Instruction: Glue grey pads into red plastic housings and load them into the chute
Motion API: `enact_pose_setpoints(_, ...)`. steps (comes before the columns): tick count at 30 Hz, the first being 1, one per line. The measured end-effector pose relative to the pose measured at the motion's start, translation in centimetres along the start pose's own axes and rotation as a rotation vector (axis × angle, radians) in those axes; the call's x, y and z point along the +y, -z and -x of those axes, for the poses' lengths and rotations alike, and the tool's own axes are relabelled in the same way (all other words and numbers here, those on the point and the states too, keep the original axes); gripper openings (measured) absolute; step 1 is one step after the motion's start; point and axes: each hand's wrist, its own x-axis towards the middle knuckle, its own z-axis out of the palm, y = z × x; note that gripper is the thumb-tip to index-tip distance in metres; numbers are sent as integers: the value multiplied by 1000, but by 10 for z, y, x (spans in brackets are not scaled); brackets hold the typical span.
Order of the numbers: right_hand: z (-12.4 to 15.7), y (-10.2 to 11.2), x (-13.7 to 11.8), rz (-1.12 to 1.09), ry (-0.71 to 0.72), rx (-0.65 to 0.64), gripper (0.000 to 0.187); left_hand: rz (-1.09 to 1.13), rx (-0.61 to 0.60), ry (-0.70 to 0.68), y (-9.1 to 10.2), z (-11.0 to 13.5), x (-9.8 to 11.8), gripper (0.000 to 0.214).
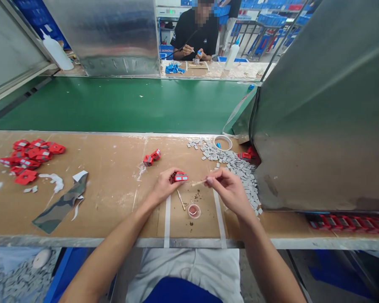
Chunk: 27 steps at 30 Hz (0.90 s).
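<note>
Forearms (123,235), cup (190,210) between, grey pieces (241,166) beyond

- The bench (113,166) has a brown top and crosses the frame's middle.
- At left lies a pile of red parts (31,156); below it, one camouflage strip (63,204).
- Near the centre, two red pieces (152,158) are together.
- Right of centre, many grey tiles (241,166) are spread, beside a tape roll (230,144).
- At lower centre, a small cup (194,216) and a thin stick (181,199).
</note>
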Motion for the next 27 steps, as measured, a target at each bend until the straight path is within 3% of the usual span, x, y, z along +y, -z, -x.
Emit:
enact_pose_setpoints(4,-26,-15,2,140,85,103,30,-113,6,-45,0,0,6,16)
enact_pose_setpoints(12,-18,-29,27,297,114,89,20,-215,-51,-99,-4,0,1,8)
enact_pose_setpoints(27,-17,-35,34,368,178,62,21,-269,-48,-136,-5,1,-1,7)
